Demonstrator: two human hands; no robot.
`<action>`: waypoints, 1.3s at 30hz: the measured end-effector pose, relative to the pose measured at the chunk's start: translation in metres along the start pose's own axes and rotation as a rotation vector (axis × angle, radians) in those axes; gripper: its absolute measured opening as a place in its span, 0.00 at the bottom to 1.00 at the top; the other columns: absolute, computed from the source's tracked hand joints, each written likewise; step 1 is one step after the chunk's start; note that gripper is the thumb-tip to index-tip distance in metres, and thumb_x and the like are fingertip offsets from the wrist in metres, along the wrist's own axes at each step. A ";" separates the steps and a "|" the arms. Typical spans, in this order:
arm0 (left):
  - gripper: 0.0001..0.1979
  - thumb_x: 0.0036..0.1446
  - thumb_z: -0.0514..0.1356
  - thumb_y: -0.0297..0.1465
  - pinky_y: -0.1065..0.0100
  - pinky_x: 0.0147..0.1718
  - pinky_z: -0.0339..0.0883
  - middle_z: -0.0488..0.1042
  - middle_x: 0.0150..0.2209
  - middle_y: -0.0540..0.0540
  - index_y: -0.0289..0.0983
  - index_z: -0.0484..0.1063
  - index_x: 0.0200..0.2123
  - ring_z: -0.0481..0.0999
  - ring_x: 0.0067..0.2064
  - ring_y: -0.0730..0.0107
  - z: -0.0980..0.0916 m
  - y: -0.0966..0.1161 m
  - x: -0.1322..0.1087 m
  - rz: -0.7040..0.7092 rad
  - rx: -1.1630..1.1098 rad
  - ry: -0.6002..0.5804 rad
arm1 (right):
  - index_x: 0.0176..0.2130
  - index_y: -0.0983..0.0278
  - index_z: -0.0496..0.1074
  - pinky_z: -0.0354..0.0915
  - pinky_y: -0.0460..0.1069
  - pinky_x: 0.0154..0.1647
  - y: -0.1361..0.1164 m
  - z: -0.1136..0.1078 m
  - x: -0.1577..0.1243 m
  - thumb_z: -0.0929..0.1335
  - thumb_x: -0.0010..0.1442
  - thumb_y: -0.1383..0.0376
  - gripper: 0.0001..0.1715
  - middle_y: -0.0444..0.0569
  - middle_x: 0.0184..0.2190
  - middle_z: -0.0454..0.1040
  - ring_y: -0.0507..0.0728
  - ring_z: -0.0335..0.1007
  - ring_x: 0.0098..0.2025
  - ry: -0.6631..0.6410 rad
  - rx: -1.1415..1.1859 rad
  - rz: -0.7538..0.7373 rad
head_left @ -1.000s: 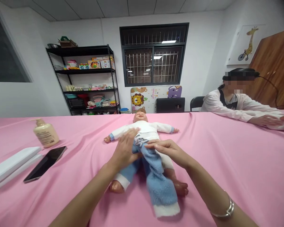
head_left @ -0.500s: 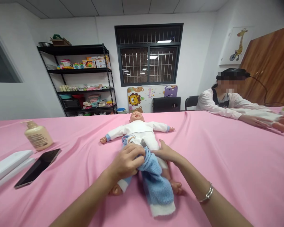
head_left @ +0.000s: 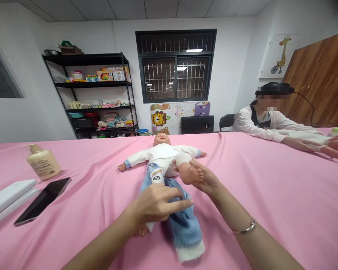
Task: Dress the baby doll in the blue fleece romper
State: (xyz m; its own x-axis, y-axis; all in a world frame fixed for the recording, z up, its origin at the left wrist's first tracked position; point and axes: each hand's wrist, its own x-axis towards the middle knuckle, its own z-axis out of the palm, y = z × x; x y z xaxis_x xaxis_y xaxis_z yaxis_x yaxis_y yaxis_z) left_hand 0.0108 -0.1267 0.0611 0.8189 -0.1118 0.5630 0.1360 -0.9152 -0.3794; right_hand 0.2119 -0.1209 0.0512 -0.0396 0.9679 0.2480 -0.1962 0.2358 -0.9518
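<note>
A baby doll (head_left: pixel 160 152) in a white top with blue cuffs lies on its back, head away from me. Fuzzy blue pants (head_left: pixel 187 228) with white cuffs cover its leg on the left side; the other pant leg lies flat toward me. My right hand (head_left: pixel 207 178) holds the doll's bare leg (head_left: pixel 190 172) up at the ankle, the sole facing me. Over the pants' upper part, my left hand (head_left: pixel 157 202) has its fingers stretched out and apart. Part of the waistband is hidden beneath it. One doll foot (head_left: pixel 141 230) shows below the left cuff.
A pink cloth (head_left: pixel 87 225) covers the table. At left are a pump bottle (head_left: pixel 44 163), a phone (head_left: pixel 43 200) and a white case (head_left: pixel 11 197). A co-worker (head_left: pixel 259 116) handles another doll at right. Shelves (head_left: pixel 92 84) stand behind.
My right hand has lifted the doll's leg off the table and bent it up. My left hand has loosened from the bunched pants, its fingers now extended; the pants have spread flatter.
</note>
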 end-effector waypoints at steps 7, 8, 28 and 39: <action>0.14 0.53 0.55 0.20 0.71 0.27 0.64 0.77 0.34 0.49 0.39 0.67 0.42 0.74 0.29 0.73 0.001 0.001 -0.004 -0.010 -0.092 0.230 | 0.63 0.50 0.31 0.69 0.54 0.43 0.021 0.024 0.000 0.73 0.43 0.66 0.63 0.53 0.55 0.61 0.58 0.66 0.49 -0.057 0.109 0.085; 0.16 0.51 0.56 0.20 0.71 0.29 0.65 0.77 0.34 0.49 0.39 0.66 0.43 0.75 0.30 0.72 0.006 0.000 -0.007 -0.126 -0.136 0.290 | 0.63 0.52 0.32 0.68 0.54 0.44 0.023 0.024 0.000 0.73 0.42 0.66 0.63 0.54 0.56 0.60 0.58 0.65 0.50 -0.072 0.060 0.072; 0.18 0.48 0.60 0.39 0.65 0.44 0.61 0.73 0.44 0.47 0.39 0.69 0.43 0.71 0.46 0.59 0.034 -0.080 -0.012 -0.916 -0.529 -0.238 | 0.28 0.66 0.68 0.60 0.46 0.31 0.057 -0.014 0.024 0.66 0.46 0.64 0.07 0.42 0.23 0.68 0.51 0.62 0.28 0.104 -0.317 -0.055; 0.07 0.47 0.53 0.26 0.65 0.37 0.59 0.72 0.32 0.46 0.38 0.68 0.31 0.69 0.39 0.60 0.040 -0.040 0.003 -0.846 -0.263 -0.267 | 0.34 0.64 0.72 0.65 0.51 0.39 0.054 0.004 0.023 0.67 0.48 0.58 0.14 0.48 0.32 0.75 0.57 0.69 0.36 0.117 -0.053 0.185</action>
State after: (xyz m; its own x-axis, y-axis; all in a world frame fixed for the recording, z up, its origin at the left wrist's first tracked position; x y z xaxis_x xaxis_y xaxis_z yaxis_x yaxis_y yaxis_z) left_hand 0.0303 -0.0746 0.0484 0.6102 0.6972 0.3762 0.6434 -0.7132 0.2781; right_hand 0.1965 -0.0862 0.0067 0.0441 0.9978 0.0489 -0.1441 0.0548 -0.9880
